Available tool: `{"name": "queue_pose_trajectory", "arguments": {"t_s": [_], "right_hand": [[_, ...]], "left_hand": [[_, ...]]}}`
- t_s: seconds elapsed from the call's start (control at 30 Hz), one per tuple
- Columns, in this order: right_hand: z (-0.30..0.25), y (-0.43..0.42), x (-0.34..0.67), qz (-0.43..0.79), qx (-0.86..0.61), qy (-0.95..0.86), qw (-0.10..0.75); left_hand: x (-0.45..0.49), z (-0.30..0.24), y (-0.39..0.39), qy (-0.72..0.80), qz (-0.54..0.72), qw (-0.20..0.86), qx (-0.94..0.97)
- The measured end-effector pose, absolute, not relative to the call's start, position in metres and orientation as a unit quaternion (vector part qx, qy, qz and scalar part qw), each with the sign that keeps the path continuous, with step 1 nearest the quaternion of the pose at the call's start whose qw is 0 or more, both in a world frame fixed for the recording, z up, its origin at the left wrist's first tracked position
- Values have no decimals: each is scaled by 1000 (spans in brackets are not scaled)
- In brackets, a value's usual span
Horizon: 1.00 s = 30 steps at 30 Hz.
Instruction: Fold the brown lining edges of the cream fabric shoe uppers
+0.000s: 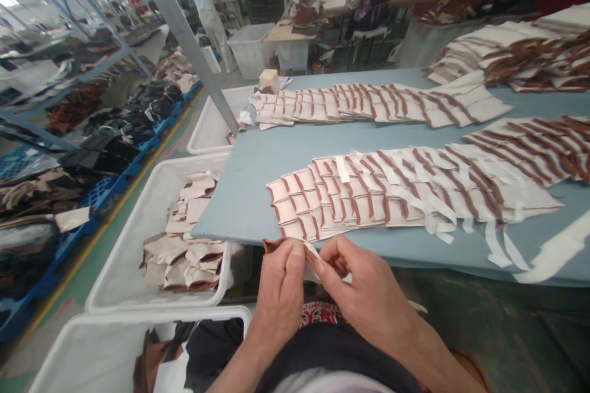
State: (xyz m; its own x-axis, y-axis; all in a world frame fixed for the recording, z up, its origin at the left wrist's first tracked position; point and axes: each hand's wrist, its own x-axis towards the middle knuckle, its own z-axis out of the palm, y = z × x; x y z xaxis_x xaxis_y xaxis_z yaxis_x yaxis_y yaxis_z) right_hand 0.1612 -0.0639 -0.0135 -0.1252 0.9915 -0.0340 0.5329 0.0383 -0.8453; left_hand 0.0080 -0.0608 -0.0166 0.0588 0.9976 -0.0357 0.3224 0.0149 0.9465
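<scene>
Lining the left side, a blue pallet [102, 195] carries piles of black, brown and tan pieces. To its right stand white bins: the middle bin [120, 239] holds pale, brown-edged pieces [196, 239], and the near bin [83, 353] holds black and brown ones. Next comes the blue-grey counter [244, 196]. Right at its near edge, the left hand [282, 282] grips a small brown piece [276, 245] between thumb and curled fingers. Close beside it, the right hand [357, 276] pinches what looks like the other end of that piece, and a slip of white [311, 251] shows between the two. Beyond the hands, a near row [369, 196] of overlapping pale pieces with brown bands runs rightward, loose white strips [431, 209] lying across it. A similar far row [369, 104] lies behind. At the far right, thicker stacks [520, 49] rest on the counter; at the near right lies a wide white band [565, 249].
</scene>
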Motion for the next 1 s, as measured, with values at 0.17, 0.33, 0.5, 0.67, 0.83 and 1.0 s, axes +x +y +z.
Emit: {"name": "queue_pose_trajectory", "arguments": {"t_s": [0.17, 0.33, 0.5, 0.67, 0.83, 1.0], "right_hand": [[-4, -71, 161, 520, -540, -583, 314], [-1, -72, 169, 552, -533, -560, 313], [-8, -75, 163, 485, -548, -592, 338], [-11, -74, 162, 497, -541, -594, 326], [-25, -72, 165, 516, -541, -623, 230], [-48, -72, 145, 458, -499, -701, 222]], "left_hand": [[3, -27, -64, 530, 415, 553, 492], [-3, -14, -66, 495, 393, 582, 512], [-3, -4, -66, 494, 372, 533, 578], [-3, -11, -74, 518, 398, 445, 612], [-10, -25, -87, 562, 372, 452, 585], [-13, -44, -95, 625, 365, 422, 546]]}}
